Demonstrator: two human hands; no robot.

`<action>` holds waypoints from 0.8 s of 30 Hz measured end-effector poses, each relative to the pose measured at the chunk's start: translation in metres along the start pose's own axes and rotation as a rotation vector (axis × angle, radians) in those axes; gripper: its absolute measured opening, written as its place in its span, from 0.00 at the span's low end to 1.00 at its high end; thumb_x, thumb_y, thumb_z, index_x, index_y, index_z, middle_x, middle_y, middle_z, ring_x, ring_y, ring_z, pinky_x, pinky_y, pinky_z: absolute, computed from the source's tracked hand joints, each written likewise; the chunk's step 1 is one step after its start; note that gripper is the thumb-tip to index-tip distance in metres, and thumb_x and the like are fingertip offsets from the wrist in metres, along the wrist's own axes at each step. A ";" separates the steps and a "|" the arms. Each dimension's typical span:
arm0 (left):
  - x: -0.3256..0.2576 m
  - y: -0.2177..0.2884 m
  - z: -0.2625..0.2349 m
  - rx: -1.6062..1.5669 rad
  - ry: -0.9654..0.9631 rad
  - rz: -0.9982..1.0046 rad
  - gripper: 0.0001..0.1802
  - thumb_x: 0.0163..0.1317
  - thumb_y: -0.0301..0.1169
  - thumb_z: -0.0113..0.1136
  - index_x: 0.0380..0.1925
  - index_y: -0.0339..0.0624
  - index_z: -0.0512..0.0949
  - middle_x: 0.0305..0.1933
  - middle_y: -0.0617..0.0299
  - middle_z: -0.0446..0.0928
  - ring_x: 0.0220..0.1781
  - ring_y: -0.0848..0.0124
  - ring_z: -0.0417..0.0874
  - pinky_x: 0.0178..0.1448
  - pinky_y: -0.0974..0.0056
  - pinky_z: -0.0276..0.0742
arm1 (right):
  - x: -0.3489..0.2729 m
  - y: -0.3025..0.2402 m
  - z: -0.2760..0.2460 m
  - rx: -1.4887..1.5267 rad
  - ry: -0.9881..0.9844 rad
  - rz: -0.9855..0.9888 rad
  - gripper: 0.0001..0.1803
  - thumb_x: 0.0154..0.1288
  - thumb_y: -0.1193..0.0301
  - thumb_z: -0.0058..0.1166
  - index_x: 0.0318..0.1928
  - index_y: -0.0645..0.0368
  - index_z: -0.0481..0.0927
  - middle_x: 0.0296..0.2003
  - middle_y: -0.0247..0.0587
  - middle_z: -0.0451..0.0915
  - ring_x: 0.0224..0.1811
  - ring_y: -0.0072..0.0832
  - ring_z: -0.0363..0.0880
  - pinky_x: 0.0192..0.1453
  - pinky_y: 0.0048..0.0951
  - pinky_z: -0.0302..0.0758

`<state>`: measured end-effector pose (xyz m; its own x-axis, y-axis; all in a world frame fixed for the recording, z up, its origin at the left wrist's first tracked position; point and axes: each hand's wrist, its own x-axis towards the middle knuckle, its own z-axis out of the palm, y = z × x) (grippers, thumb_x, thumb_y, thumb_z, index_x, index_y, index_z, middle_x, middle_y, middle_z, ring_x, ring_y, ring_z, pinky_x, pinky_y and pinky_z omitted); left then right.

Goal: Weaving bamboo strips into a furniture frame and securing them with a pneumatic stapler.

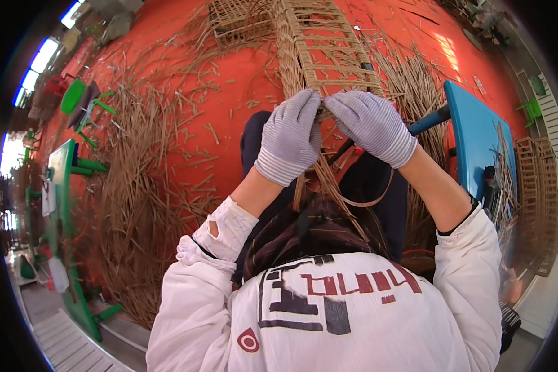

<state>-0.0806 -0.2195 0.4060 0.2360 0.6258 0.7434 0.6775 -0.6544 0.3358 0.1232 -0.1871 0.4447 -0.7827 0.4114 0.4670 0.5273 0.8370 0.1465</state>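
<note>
While both hands wear striped gloves, the left hand (289, 137) and the right hand (373, 129) meet fingertip to fingertip at the near end of a woven frame (286, 49). The fingers of each are bent and set close together; what they pinch underneath is hidden, so I cannot tell how firm either grip is. The frame lies straight ahead of the person, its long axis running away from the body and leaning slightly left toward the top edge, with the near end pointing at the chest. Crossbars span its width, and a thick braid follows its left side.

Below the hands, loose strips (338, 189) hang toward the lap, one curving out to the right. Beyond the frame's left side sits a second woven piece (242, 28). Brown heaps of cut strands (133, 204) cover the red floor (223, 77) on both sides. Farther out stand a green table (60, 204) at left and a blue table (474, 136) at right.
</note>
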 end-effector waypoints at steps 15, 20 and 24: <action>0.013 -0.012 -0.021 -0.096 -0.081 -0.111 0.20 0.53 0.15 0.58 0.47 0.41 0.81 0.40 0.52 0.79 0.42 0.56 0.84 0.46 0.60 0.81 | 0.028 0.001 0.010 0.094 -0.071 0.117 0.20 0.63 0.71 0.57 0.56 0.56 0.74 0.42 0.46 0.83 0.40 0.39 0.85 0.43 0.35 0.82; 0.007 -0.011 -0.014 -0.308 -0.068 -0.204 0.22 0.56 0.19 0.60 0.53 0.45 0.78 0.40 0.50 0.78 0.39 0.52 0.83 0.44 0.57 0.81 | 0.021 0.010 0.006 0.396 0.002 0.308 0.12 0.68 0.73 0.54 0.50 0.58 0.80 0.43 0.47 0.84 0.41 0.41 0.85 0.45 0.34 0.82; 0.001 -0.001 0.005 -0.446 -0.029 -0.360 0.23 0.57 0.17 0.58 0.54 0.42 0.77 0.42 0.49 0.79 0.42 0.56 0.84 0.47 0.60 0.81 | 0.006 0.019 0.000 0.556 -0.015 0.376 0.11 0.69 0.75 0.53 0.50 0.61 0.81 0.41 0.44 0.85 0.42 0.35 0.86 0.48 0.29 0.80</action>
<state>-0.0780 -0.2163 0.4035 0.0682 0.8495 0.5231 0.3611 -0.5098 0.7808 0.1282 -0.1686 0.4505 -0.5858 0.7126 0.3861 0.5187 0.6957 -0.4969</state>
